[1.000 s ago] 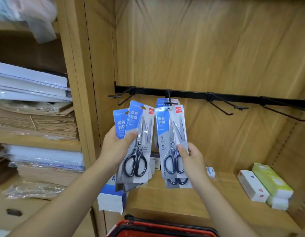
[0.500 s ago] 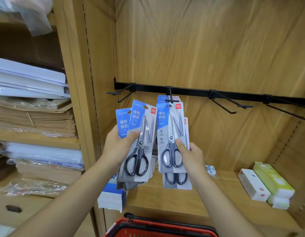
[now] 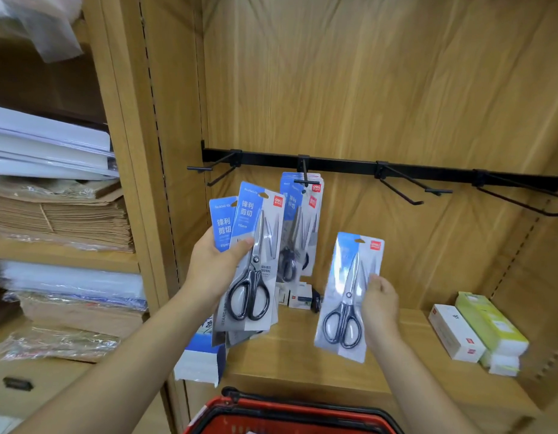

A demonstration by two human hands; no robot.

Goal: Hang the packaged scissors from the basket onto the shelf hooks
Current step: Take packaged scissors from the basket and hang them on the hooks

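Wood-grain panelling [image 3: 365,89] backs the shelf bay I am looking into, with a black rail [image 3: 343,166] running across it and four hooks jutting toward me. On the second hook from the left [image 3: 305,180] a few scissor packs [image 3: 298,227] already hang; the leftmost hook [image 3: 208,170] and the two hooks to the right [image 3: 409,189] carry nothing.

From my view, the left hand [image 3: 215,264] is raised just left of the hung packs and its fingers grip a fanned bundle of scissor packs [image 3: 255,261], thumb pressed across the front card, black handles pointing down. The right hand [image 3: 379,305] is lower and to the right, well below the rail, its fingers pinching the right edge of a single scissor pack [image 3: 346,296] that tilts slightly, hang-hole end up. That pack touches neither hook nor rail.

Below lies the shelf board [image 3: 302,364], with small boxes [image 3: 299,296] at the far back, and a white box [image 3: 453,332] beside a green box [image 3: 487,321] at the right. At the near bottom edge I see the rim of the red basket [image 3: 287,415]; what is in it I cannot tell. Stacks of paper [image 3: 52,214] fill the bay to the left.
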